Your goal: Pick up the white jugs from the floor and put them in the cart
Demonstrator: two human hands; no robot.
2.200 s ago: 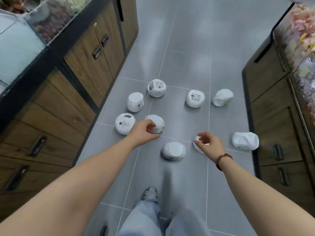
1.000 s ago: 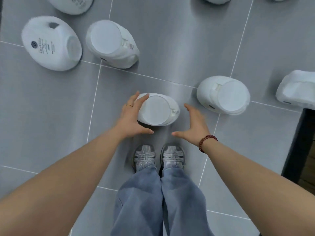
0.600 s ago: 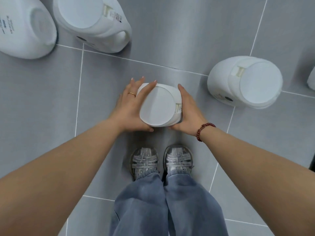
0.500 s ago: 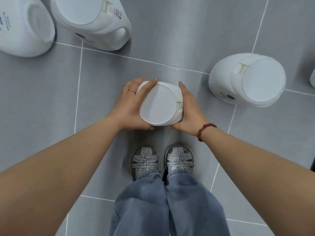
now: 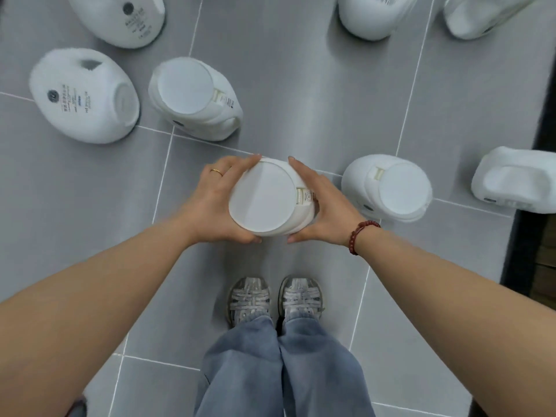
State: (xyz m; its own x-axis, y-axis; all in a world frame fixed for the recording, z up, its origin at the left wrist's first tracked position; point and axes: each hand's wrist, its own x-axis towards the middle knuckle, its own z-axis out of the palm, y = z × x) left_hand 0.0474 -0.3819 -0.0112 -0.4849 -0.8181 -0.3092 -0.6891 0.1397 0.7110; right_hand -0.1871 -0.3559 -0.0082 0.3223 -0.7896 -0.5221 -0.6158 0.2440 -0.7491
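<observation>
A white jug (image 5: pixel 264 198) is clamped between my two palms, its flat round base facing the camera, lifted above the grey tiled floor in front of my feet. My left hand (image 5: pixel 215 200) presses its left side and my right hand (image 5: pixel 322 206) its right side. Several more white jugs lie on the floor: one to the right (image 5: pixel 388 188), one at the right edge (image 5: pixel 517 182), two at the left (image 5: pixel 84 96) (image 5: pixel 195 97), and others cut off at the top (image 5: pixel 126 16) (image 5: pixel 370 13) (image 5: pixel 478 13). No cart is in view.
My feet in grey shoes (image 5: pixel 273 299) stand just below the held jug. A dark cabinet base (image 5: pixel 541 145) runs along the right edge. Grey floor tiles (image 5: pixel 316 85) lie between the jugs.
My hands closed on both sides of the near jug and raised it off the floor. The view has pulled back, so more jugs show around it.
</observation>
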